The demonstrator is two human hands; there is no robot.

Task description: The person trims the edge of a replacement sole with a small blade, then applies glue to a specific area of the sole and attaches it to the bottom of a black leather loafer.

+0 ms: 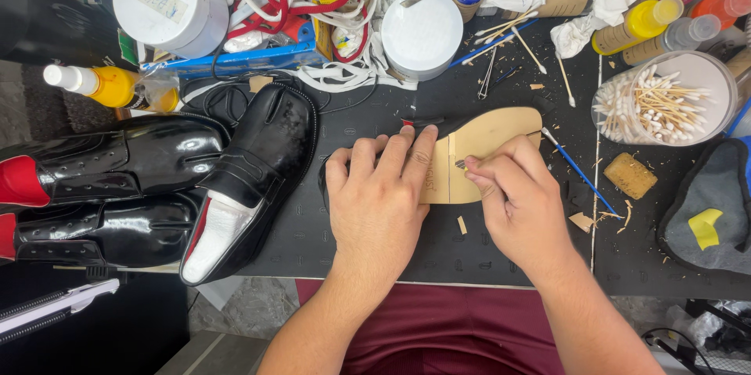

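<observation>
The tan leather shoe sole (477, 148) lies at frame centre on your dark cutting mat (368, 254). Your left hand (379, 191) presses flat and open on it; your right hand (512, 199) pinches a small tool whose kind is unclear. Black glossy shoes (156, 179) crowd the left; cotton swabs (657, 105) sit upper right.

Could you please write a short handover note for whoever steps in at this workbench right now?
Left hand: flat, palm down, pressing the tan shoe sole onto the black mat.
Right hand: fingers pinched on a small tool, its tip on the sole near a line drawn across it; the tool's kind is hard to tell.
Nearby: black loafer on its side at left, cotton swab tub and blue brush at right.
Done: line drawn on the sole.
Left: work along that line appears unfinished; the hands hide the sole's heel end.
</observation>
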